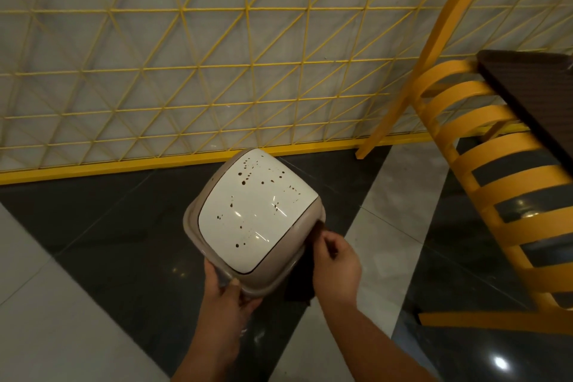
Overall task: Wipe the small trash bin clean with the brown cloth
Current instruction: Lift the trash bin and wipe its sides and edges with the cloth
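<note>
My left hand [228, 290] sits low in the centre of the frame, fingers curled round the near corner of the small trash bin [254, 220], thumb on top of its beige rim. My right hand [336, 260] is just to the right of it, pinching the brown cloth [299, 287] against the bin's right side; the cloth hangs down dark below my fingers, and a strip of it shows above them by the rim. The two hands are apart, one on each side of the bin.

The bin fills the lower centre of the frame, and I see it from above. It has a glossy white swing lid [257, 211] set in a beige collar with rounded corners. The lid is spattered with dark brown spots, thickest toward its upper left, with a few scattered near the lower edge, and it shows bright streaks of reflected light. I cannot tell whether the bin stands on the floor or is lifted.

I count one bin, one cloth, two hands. Beyond them lies a floor [124, 242] of dark polished and pale grey tiles. One yellow wire lattice panel [192, 65] spans the upper frame. At right stands one yellow slatted chair [508, 189], and one dark table corner [533, 84] juts in at the right edge.
</note>
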The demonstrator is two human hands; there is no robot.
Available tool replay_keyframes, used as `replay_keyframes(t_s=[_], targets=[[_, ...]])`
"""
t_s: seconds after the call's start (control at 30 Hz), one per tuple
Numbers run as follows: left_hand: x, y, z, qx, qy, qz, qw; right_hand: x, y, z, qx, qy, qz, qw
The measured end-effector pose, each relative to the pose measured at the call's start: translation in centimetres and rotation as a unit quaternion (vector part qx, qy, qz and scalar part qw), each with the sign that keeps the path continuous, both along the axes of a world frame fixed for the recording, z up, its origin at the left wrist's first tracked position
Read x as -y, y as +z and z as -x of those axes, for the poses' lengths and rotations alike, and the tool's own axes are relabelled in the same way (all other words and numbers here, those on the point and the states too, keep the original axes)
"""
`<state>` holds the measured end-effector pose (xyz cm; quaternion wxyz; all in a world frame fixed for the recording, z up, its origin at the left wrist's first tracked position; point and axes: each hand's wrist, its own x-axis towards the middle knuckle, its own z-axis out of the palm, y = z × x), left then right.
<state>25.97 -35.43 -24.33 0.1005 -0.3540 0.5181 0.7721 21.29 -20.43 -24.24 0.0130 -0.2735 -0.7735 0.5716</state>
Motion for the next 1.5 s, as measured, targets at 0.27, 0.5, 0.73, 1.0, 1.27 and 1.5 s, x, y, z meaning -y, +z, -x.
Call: replay_keyframes(t_s=[0.27,0.5,0.73,1.0,1.27,1.5], targets=[[2.2,0.6,0.1,0.037,-0.084,0.020,0.996,-4.6,0.2,3.4,0.089,0.014,0.129,0.987],[2.7,0.7,-0.1,0.025,-0.050,0.038,0.998,-6.0,1.0,2.8,0.179,0.027,0.206,0.962],[-0.2,1.3,-2.2,0.045,0.187,-0.014,0.981,-3.1,0.3,-0.8,0.205,0.039,0.194,0.959],[-7.6,2.3,-0.6,0.030,0.215,-0.041,0.975,-2.1,0.9,-3.0,0.075,0.098,0.011,0.992],[-6.9,1.5,0.5,0.059,0.243,-0.037,0.968,-1.7,0.3,0.7,-0.020,0.202,-0.205,0.958],[-6.8,1.8,0.6,0.057,0.251,-0.048,0.965,-2.3,0.5,0.0,-0.051,0.257,-0.289,0.921]])
